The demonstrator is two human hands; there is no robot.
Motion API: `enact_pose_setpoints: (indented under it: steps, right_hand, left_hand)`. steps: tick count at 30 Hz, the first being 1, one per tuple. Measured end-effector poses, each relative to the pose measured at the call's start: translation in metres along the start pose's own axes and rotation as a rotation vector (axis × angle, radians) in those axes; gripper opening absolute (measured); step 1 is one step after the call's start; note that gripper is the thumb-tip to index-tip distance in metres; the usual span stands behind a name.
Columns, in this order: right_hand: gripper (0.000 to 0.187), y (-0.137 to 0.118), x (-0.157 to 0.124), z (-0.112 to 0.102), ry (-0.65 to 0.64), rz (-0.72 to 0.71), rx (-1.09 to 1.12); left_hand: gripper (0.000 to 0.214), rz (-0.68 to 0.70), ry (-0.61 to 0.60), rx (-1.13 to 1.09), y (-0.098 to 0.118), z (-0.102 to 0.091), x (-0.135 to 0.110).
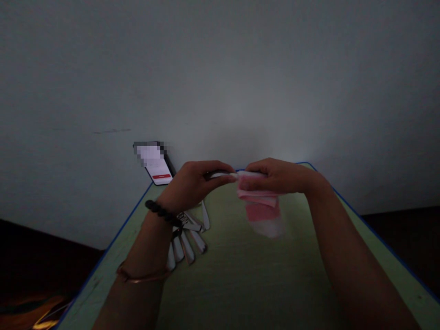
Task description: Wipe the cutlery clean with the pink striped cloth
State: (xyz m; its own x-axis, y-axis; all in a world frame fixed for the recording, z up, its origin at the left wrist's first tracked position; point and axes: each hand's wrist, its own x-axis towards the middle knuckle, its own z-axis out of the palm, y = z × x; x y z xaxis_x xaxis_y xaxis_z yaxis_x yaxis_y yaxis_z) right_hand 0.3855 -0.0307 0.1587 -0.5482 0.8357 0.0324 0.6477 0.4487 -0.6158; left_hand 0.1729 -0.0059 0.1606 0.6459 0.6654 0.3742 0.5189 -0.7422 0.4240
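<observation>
In the head view my left hand [201,178] is closed on a slim, silvery piece of cutlery [222,174], held level; its exact kind cannot be made out. My right hand [277,176] pinches a pink-and-white cloth [263,211], folded at the top, with its pale lower end hanging above the table. The cloth meets the right end of the held piece, and the fingers hide how far it wraps around. Below my left wrist several similar silvery pieces [187,245] lie fanned out, partly covered by the forearm. One narrow, blade-like piece [205,215] points away from me.
A phone [158,167] with a lit screen leans against the grey wall [220,82] at the table's far left corner. The pale green table [261,279] has a blue edge. An orange and yellow item [37,311] lies low at the left, beyond the table.
</observation>
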Motion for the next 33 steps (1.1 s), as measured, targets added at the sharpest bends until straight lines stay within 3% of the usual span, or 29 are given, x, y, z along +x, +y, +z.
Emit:
enact_pose_setpoints:
  steps: [6,12,19,33]
  right_hand:
    - [0.047,0.002,-0.005,-0.003,0.02,0.038,0.004]
    - [0.043,0.004,-0.002,-0.002,0.026,0.029,0.006]
    - [0.043,0.0,0.001,0.001,0.038,-0.023,-0.026]
    - [0.042,0.0,-0.001,0.0,0.055,-0.028,0.025]
  left_hand:
    - [0.032,-0.028,0.048,0.027,-0.007,-0.001,-0.003]
    - [0.033,-0.022,0.132,0.054,0.003,0.007,-0.002]
    - [0.034,0.011,0.101,0.032,0.008,0.015,0.002]
    - [0.033,-0.002,0.085,0.019,0.006,0.01,0.001]
